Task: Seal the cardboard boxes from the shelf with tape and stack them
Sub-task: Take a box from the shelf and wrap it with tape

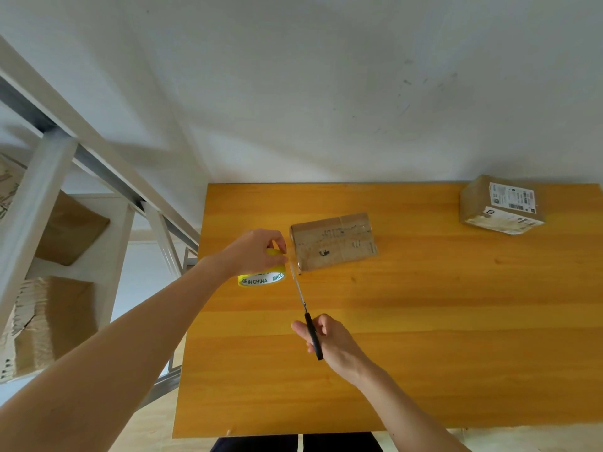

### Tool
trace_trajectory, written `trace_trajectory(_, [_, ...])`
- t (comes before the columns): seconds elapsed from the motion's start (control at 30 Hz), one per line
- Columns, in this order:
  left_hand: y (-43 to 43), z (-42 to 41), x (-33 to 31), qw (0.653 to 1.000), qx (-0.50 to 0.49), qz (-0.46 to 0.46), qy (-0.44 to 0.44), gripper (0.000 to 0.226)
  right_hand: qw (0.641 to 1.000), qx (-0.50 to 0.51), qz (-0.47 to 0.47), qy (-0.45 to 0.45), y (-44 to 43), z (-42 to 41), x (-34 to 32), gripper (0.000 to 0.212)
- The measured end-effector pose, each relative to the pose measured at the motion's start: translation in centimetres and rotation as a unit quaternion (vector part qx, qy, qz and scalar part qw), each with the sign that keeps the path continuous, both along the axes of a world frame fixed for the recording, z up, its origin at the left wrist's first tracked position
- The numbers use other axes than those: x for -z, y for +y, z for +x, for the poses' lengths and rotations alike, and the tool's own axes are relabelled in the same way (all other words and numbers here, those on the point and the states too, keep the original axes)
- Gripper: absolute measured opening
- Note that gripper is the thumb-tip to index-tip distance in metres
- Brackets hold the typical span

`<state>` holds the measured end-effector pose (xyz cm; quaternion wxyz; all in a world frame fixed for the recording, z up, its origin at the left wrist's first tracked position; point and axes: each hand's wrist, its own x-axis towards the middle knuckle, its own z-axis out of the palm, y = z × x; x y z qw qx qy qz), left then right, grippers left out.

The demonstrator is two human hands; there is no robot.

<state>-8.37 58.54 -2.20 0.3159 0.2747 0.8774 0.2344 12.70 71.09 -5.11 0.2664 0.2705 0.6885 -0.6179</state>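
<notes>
Bare left hand (257, 252), bare right hand (331, 342); forearms (130, 337) uncovered to frame edge; dark navy trousers (257, 446) below.

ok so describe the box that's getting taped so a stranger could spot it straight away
On the orange wooden table sit two cardboard boxes. The plain box you want lies left of the middle, right beside the yellow tape roll that the left hand holds. Unlike the box at the far right corner, it has no white shipping labels, only dark smudges.

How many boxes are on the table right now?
2: a mid-table box beside the tape; a corner box far right, possibly a stack. The shelf holds more cardboard.
</notes>
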Motion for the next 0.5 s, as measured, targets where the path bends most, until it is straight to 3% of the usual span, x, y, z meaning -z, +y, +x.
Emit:
trace_trajectory(0.3, [0.1, 0.3, 0.1, 1.000, -0.011, -0.008, 0.002, 0.012, 0.997, 0.054, -0.034, 0.044, -0.7, -3.5, -1.0, 0.048])
trace_trajectory(0.5, [0.0, 0.2, 0.1, 1.000, -0.026, -0.001, 0.013, 0.010, 0.994, 0.079, 0.014, 0.076, -1.1, -3.8, -0.5, 0.050])
